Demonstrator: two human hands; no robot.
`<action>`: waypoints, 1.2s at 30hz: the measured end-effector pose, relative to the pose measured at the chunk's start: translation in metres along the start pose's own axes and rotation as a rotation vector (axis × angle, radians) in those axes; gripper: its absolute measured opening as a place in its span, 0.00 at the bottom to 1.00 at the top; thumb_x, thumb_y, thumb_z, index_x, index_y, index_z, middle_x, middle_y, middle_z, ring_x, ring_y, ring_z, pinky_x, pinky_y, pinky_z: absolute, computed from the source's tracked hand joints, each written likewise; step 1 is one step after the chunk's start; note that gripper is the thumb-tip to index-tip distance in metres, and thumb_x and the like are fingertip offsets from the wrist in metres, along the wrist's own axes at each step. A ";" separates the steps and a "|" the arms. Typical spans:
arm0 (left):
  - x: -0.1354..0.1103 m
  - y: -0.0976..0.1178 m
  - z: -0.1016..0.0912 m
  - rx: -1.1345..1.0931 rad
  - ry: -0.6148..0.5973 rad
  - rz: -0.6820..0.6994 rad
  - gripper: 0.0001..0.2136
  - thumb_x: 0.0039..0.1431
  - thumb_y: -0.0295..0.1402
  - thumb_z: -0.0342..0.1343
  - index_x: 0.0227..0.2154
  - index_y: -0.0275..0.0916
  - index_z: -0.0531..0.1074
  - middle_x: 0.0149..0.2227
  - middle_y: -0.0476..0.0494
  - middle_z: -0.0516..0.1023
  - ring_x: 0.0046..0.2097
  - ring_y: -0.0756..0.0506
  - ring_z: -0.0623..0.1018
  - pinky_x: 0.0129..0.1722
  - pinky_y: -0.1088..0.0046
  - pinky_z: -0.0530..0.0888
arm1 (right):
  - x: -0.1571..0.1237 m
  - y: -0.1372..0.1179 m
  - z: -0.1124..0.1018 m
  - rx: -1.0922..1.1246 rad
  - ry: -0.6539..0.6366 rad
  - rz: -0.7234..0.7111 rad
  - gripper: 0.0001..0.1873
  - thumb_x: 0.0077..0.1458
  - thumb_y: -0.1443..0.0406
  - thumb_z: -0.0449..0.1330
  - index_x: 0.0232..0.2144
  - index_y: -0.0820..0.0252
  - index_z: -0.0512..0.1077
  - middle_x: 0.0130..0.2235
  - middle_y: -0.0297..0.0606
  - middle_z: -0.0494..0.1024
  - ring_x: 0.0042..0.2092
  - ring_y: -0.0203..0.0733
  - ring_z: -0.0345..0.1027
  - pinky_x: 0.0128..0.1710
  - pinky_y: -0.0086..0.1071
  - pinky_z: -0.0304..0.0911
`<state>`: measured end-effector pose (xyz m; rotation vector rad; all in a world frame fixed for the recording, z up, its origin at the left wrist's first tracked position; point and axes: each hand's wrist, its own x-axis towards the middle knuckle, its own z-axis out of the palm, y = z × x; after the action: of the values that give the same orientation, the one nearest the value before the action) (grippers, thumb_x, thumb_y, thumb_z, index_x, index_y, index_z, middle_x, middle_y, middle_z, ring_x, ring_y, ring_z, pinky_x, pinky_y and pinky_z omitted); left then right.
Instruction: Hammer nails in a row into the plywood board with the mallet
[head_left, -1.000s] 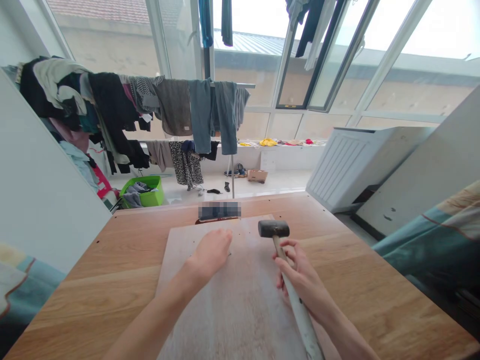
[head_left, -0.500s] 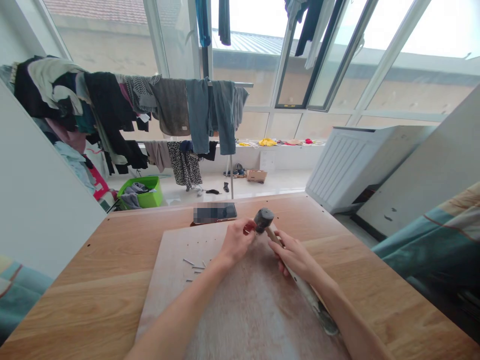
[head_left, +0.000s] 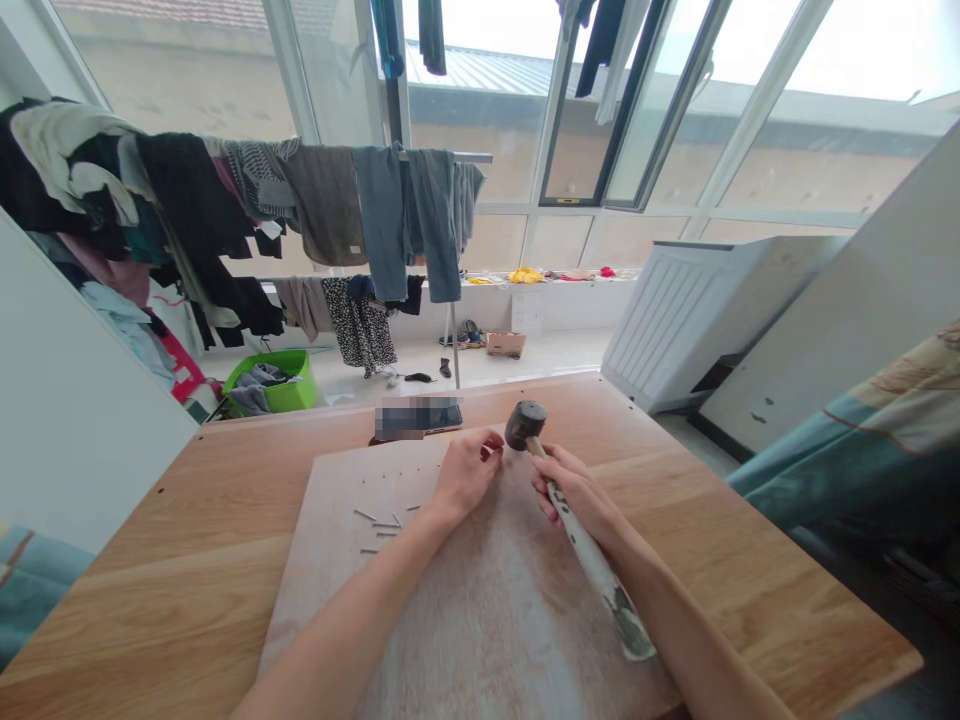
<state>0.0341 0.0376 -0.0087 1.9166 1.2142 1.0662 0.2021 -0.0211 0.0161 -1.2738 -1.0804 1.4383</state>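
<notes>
Several nails: strewn loose across a pale wooden board, which lies on a wood-grain tabletop.
Left hand: fingers curled nearly closed near the board's far edge; whether they pinch a nail cannot be told.
Right hand: fingers wrapped around the handle of a black-headed mallet, its head just beside the left hand.
Phone: beyond the board.
</notes>
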 end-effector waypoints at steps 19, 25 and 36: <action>0.001 -0.006 0.005 -0.028 0.043 0.002 0.08 0.55 0.22 0.58 0.37 0.38 0.74 0.32 0.47 0.81 0.29 0.50 0.78 0.34 0.74 0.76 | -0.027 -0.020 0.022 0.033 -0.041 -0.140 0.20 0.55 0.48 0.62 0.38 0.56 0.66 0.22 0.21 0.65 0.12 0.27 0.54 0.07 0.20 0.52; 0.001 -0.006 0.004 -0.056 0.034 0.015 0.10 0.54 0.21 0.58 0.39 0.38 0.75 0.32 0.48 0.81 0.30 0.50 0.78 0.33 0.75 0.75 | -0.024 -0.013 0.022 -0.004 -0.050 -0.153 0.20 0.57 0.48 0.61 0.40 0.56 0.66 0.21 0.20 0.65 0.13 0.28 0.56 0.09 0.22 0.52; 0.001 -0.008 0.005 -0.043 0.047 0.030 0.10 0.55 0.21 0.58 0.39 0.38 0.75 0.31 0.48 0.80 0.29 0.50 0.78 0.33 0.74 0.75 | -0.028 -0.013 0.025 -0.018 -0.054 -0.205 0.21 0.59 0.48 0.59 0.45 0.55 0.66 0.22 0.21 0.64 0.13 0.28 0.55 0.10 0.22 0.51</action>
<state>0.0356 0.0406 -0.0172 1.8925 1.1822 1.1493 0.1800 -0.0466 0.0368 -1.1077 -1.2255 1.3169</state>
